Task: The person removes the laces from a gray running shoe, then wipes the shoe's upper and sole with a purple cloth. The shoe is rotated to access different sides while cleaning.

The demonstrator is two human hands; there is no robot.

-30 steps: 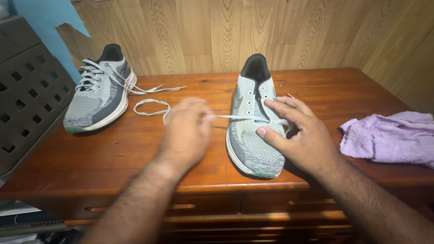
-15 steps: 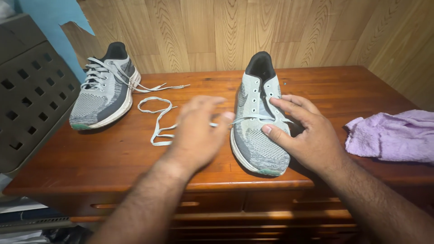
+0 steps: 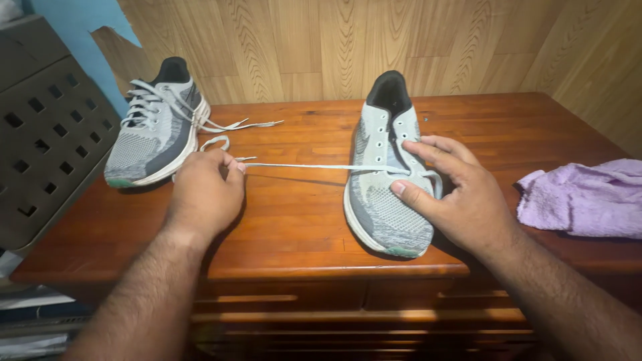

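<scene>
My right hand (image 3: 461,200) rests on the near grey shoe (image 3: 386,177), thumb and fingers spread over its tongue, pressing rather than clenching. My left hand (image 3: 204,197) is closed on the white lace (image 3: 307,166), which runs taut from my fingertips across to the shoe's lower eyelets; its loose end loops just beyond my knuckles. Past that loop stands the second, laced shoe (image 3: 155,134). Right of my right hand lies a lilac cloth (image 3: 588,197) on the wooden chest (image 3: 294,220).
</scene>
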